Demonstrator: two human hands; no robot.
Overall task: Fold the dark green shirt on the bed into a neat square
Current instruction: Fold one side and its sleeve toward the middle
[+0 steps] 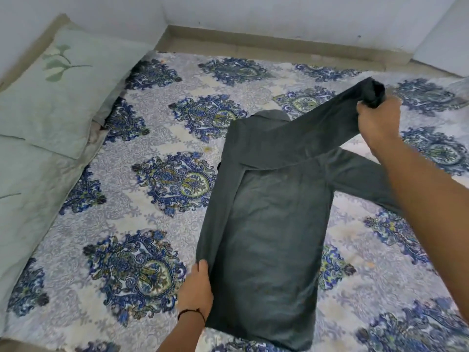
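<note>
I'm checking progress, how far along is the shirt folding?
Done: the dark green shirt's left side is folded inward. In hand: right hand holds a sleeve cuff raised, left hand pinches the folded edge. Left: the other sleeve, then folding into a square.

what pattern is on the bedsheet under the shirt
Blue and yellow-green paisley medallions on a pale grey-white bedsheet, clearest in the head view.

Two pale green pillows (pixel 50 92) with leaf print stacked along bed's left edge. Blue floral bedsheet (pixel 152 179) covers it. White walls (pixel 253 11), tan skirting (pixel 279 44) beyond far edge.
</note>
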